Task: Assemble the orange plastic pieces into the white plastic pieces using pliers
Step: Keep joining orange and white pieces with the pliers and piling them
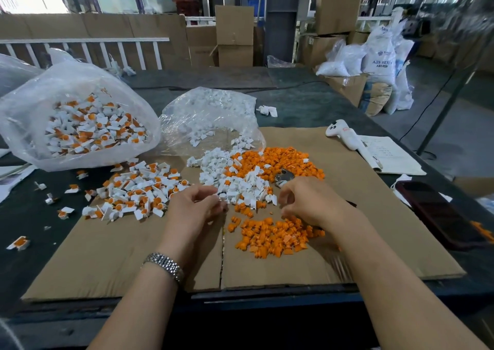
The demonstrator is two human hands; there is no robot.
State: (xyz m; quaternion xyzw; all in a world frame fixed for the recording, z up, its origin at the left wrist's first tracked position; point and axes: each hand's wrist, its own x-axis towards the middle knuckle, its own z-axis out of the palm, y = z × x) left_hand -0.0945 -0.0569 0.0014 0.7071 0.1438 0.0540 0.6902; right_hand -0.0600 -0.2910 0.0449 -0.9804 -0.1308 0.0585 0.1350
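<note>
The left hand (196, 205) pinches a small white piece (217, 198) between thumb and fingertips at the near edge of the white pile (240, 183). The right hand (307, 202) has curled fingers over the loose orange pieces (270, 236); whether it already holds one I cannot tell. The pliers (283, 178) lie half buried in the far orange heap (288, 159), just behind the right hand.

The risk, I think, is that the small orange piece slips from the fingers and falls back into the heap, or enters the white one crooked. A sleeve or wrist can also push loose pieces off the cardboard sheet (133, 256) onto the desk (32, 216).

The big plastic bag (80, 114) at the left holds finished white-and-orange parts. The smaller clear bag (211, 114) holds white pieces only, some spilling out
</note>
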